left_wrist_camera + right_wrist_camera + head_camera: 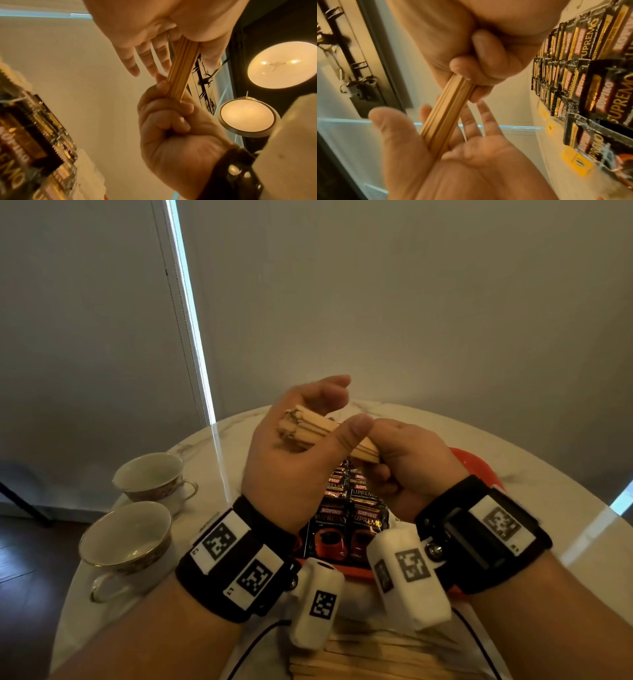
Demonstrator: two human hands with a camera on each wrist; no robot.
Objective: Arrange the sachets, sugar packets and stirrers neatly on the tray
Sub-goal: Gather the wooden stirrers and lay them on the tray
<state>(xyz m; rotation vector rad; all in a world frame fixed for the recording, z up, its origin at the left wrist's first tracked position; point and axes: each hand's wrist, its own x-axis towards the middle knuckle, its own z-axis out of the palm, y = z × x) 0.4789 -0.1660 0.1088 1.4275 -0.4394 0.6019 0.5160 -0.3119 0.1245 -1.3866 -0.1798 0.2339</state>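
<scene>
Both hands hold one bundle of wooden stirrers (pixel 308 422) above the red tray (pixel 479 467). My left hand (pixel 318 412) is spread, fingers straight, and the bundle lies across its palm beside the thumb. My right hand (pixel 394 460) grips the bundle's right end in a fist. The left wrist view shows the stirrers (pixel 181 70) running from my flat left hand (pixel 145 47) into my curled right hand (pixel 168 119). Black Kopiko sachets (pixel 346 508) lie in overlapping rows on the tray under the hands. White packets with yellow labels (pixel 576 162) lie beside the sachets (pixel 590 81).
Two empty teacups (pixel 150 477) (pixel 126 539) stand at the left of the round white marble table (pixel 531 460). A loose pile of more wooden stirrers (pixel 359 659) lies at the near edge, below my wrists. A wall stands close behind the table.
</scene>
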